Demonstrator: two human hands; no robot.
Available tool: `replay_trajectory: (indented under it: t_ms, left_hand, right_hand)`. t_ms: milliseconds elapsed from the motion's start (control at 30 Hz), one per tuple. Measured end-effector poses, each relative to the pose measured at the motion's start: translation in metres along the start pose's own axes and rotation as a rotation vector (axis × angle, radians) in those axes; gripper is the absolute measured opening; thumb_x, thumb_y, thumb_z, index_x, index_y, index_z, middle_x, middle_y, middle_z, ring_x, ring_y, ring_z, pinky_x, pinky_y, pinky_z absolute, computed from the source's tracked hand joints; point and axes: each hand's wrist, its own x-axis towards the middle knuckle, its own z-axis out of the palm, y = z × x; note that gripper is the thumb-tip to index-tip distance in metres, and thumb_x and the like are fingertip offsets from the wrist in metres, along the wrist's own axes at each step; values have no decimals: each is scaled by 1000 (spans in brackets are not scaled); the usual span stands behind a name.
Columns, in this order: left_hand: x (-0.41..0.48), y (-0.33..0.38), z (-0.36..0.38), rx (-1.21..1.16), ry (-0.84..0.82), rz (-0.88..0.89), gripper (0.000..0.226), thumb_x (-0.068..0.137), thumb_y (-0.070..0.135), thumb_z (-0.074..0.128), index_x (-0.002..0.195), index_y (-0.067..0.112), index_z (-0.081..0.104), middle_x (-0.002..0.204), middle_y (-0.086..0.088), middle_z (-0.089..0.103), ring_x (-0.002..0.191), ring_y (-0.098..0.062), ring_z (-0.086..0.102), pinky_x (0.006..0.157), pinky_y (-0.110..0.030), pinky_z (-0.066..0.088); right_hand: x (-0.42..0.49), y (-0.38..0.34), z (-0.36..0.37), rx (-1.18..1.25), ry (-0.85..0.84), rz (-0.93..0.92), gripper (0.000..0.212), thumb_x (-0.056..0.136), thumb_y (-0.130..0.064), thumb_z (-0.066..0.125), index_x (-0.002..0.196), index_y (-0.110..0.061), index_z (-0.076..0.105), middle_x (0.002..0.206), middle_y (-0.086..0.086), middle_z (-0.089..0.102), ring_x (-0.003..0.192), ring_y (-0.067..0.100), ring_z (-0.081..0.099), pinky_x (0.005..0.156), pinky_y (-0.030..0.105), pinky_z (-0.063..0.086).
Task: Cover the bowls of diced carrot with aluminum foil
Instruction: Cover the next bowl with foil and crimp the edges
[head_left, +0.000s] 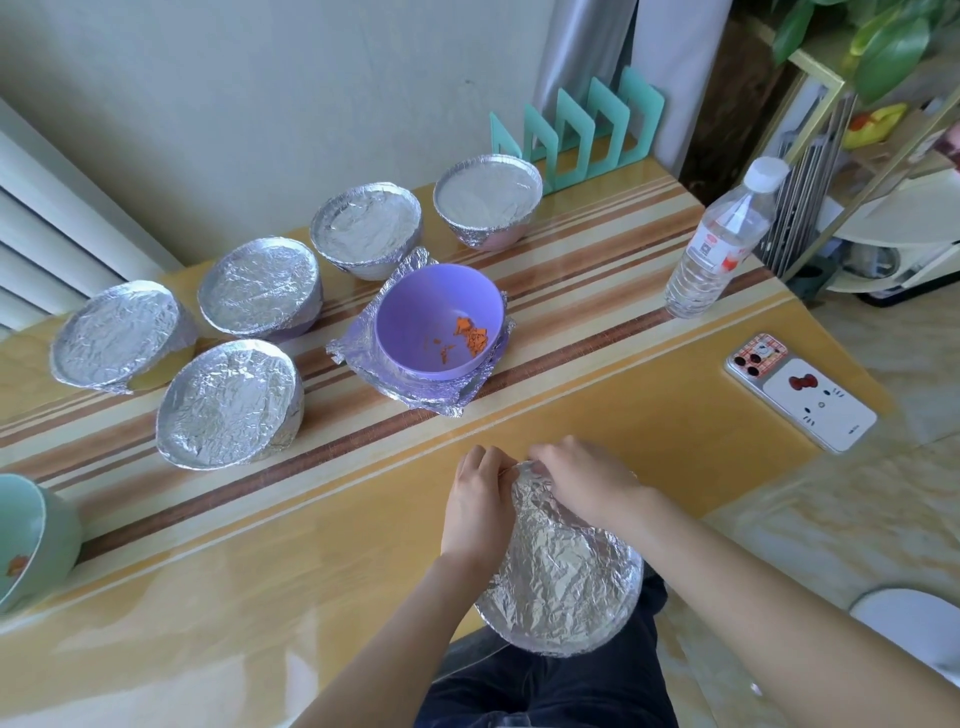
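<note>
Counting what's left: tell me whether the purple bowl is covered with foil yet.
No, the purple bowl sits open on a foil sheet, diced carrot visible inside.

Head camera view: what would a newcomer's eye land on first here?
Probably the open purple plastic bowl holding orange diced carrot, which stands on crinkled aluminium foil sheets at the table's centre. Behind and left of it sits a cluster of five shiny foil-covered bowls. At the near edge, the left hand and right hand pinch the foil at the far rim of another foil-wrapped bowl.
</note>
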Motion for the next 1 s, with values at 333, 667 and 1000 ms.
replay_trajectory:
  t_ms: [333, 667, 1000]
  left_hand:
    - [-2, 1, -1, 23, -12, 22, 5, 91, 4, 53, 89, 3, 59, 88, -10, 52, 83, -26, 49, 69, -26, 35]
    - [-4, 0, -2, -32, 10, -41, 9, 88, 0, 54, 83, 6, 50, 81, 3, 46, 74, -20, 44, 63, -20, 26]
    - [-11, 2, -5, 6, 8, -51, 9, 90, 1, 48, 87, 10, 46, 88, -1, 49, 76, -20, 43, 64, -24, 28]
  right_hand:
    - [11, -6, -10, -68, -87, -1, 24, 86, 8, 43, 98, -2, 61, 91, 17, 62, 88, 33, 62, 61, 30, 34]
    - [0, 19, 11, 292, -4, -14, 22, 98, -8, 42, 111, -9, 61, 94, 8, 68, 74, 20, 64, 62, 37, 50]
    - [-7, 27, 19, 412, 84, -24, 27, 99, -16, 43, 120, -11, 59, 102, -1, 68, 67, -4, 57, 57, 6, 38]
